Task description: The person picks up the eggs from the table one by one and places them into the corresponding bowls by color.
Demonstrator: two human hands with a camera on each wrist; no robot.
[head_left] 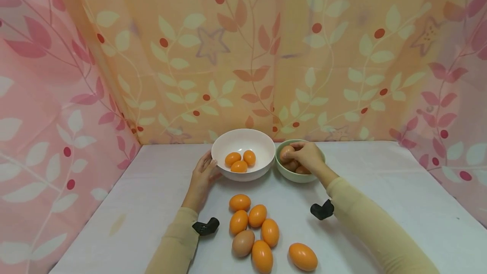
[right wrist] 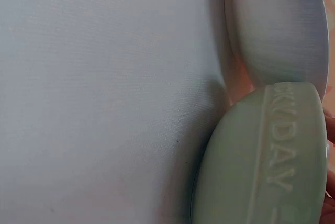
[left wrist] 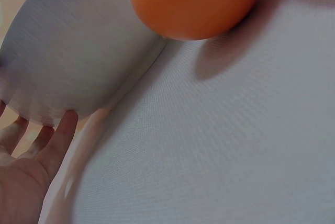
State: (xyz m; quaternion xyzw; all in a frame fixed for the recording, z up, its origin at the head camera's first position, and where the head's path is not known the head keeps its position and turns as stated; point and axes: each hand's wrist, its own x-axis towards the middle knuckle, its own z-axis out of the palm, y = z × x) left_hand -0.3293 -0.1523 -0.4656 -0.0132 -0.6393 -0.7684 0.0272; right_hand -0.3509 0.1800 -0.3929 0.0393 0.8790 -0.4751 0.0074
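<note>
Brown egg [head_left: 286,154] between fingertips and thumb, the right hand [head_left: 309,155] reaches over the right side of the green bowl [head_left: 294,177], by the far edge of the table [head_left: 152,206]. That egg is at the green bowl's left side, the side facing the white bowl [head_left: 243,136], with at least two other brown eggs [head_left: 303,170] below it; whether it is clear of them I cannot tell. Fingers cover part of it, so its long axis does not read well.

What counts most, I judge, is how the rims stand: white to the left, green to the right, touching or all but touching, so only a short leftward path separates the held egg from the white bowl. The right hand is plainly the nearer one; the left hand [head_left: 201,176] is across the white bowl, fingers spread against its outer wall on the left, with no egg in it.

Three orange eggs [head_left: 238,166] lie inside the white bowl. Toward the table's near edge, between the forearms, six orange eggs [head_left: 257,216] lie loose with a lone brown egg [head_left: 243,243], which is nearer the left hand than the right.
</note>
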